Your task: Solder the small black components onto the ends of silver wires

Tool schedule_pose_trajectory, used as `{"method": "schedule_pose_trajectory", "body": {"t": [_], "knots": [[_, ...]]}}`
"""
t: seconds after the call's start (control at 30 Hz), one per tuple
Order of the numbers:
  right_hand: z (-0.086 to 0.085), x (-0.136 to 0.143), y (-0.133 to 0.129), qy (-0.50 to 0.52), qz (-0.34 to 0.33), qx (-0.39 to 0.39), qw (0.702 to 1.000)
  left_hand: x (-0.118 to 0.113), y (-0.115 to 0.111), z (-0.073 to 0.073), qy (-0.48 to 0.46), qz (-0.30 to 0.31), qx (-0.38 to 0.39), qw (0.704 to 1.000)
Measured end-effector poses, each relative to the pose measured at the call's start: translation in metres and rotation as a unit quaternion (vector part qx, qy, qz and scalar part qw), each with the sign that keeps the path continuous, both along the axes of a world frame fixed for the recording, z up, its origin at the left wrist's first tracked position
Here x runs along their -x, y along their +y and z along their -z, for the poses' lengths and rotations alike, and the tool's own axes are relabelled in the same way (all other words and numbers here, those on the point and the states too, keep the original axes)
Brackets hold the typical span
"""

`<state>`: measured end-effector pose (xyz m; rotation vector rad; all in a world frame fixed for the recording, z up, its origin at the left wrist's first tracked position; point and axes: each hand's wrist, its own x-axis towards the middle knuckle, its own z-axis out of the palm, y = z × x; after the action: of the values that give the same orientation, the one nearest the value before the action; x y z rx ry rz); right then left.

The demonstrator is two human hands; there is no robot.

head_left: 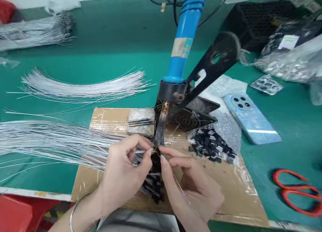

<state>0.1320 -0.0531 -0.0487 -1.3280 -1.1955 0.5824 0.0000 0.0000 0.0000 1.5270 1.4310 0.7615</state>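
Observation:
A soldering iron (179, 50) with a blue handle points downward in a black metal holder (212, 62). My left hand (125, 173) is closed just left of its tip, pinching the end of a thin grey wire. To the right of the tip, my right hand (191, 183) pinches a fine strand of solder wire (179, 185), which trails down across the palm. Both hands' fingertips almost meet under the tip, and the small joint there is partly hidden. Below them lie grey wires with black ends (152, 188), part of the long wire bundle (50, 138) reaching left.
Cardboard (231, 195) covers the work area. Small black pieces (212, 144) are heaped at right, near a blue phone (251, 116) and red-handled scissors (297, 191). Another wire bundle (85, 89) lies behind. A grey block (141, 119) carries several thin rods. Plastic bags (294, 62) sit back right.

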Motion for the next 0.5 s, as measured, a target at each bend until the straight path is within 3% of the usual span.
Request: {"method": "schedule_pose_trajectory", "body": {"t": [0.5], "knots": [[0.0043, -0.0019, -0.0014, -0.003, 0.005, -0.016, 1.0, -0.003, 0.0028, -0.0019, 0.01, 0.002, -0.002, 1.0]]}}
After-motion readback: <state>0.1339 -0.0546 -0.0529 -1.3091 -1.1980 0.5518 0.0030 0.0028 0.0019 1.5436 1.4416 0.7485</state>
